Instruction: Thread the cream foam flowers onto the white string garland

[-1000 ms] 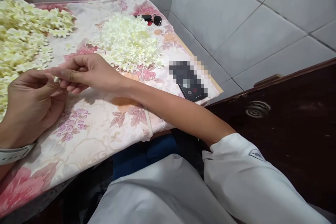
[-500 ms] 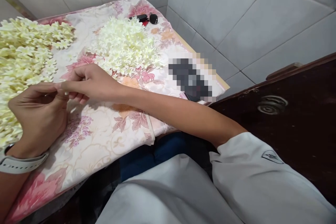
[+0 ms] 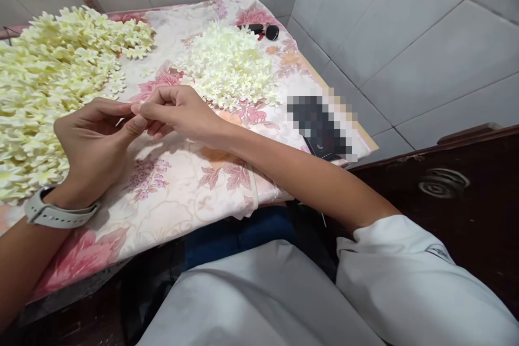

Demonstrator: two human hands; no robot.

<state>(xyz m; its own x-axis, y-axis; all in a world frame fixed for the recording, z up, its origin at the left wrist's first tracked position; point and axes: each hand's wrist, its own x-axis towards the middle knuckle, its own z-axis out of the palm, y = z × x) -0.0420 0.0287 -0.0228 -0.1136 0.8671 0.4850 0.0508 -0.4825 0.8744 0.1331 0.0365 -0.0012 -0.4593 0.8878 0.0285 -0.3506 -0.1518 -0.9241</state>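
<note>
My left hand (image 3: 95,143), with a pale-strapped watch (image 3: 60,212) on its wrist, is closed in a pinch of thumb and forefinger. My right hand (image 3: 184,113) pinches at the same spot, so the fingertips of both meet above the table. Whatever sits between them is too small or hidden to make out. Beside and beyond my left hand spreads a large heap of cream-yellow flowers (image 3: 60,75). A smaller pile of whiter flowers (image 3: 233,65) lies just past my right hand.
A floral tablecloth (image 3: 190,194) covers the table. Small black objects with a bit of red (image 3: 265,31) lie at its back. A blurred-out dark object (image 3: 320,127) rests near the right edge. Tiled walls (image 3: 405,38) stand behind; dark wooden furniture (image 3: 478,211) is at right.
The view has shifted left, so the table and both hands appear farther right. My hands stay together in a pinch; the small pale bit at the fingertips no longer shows clearly.
</note>
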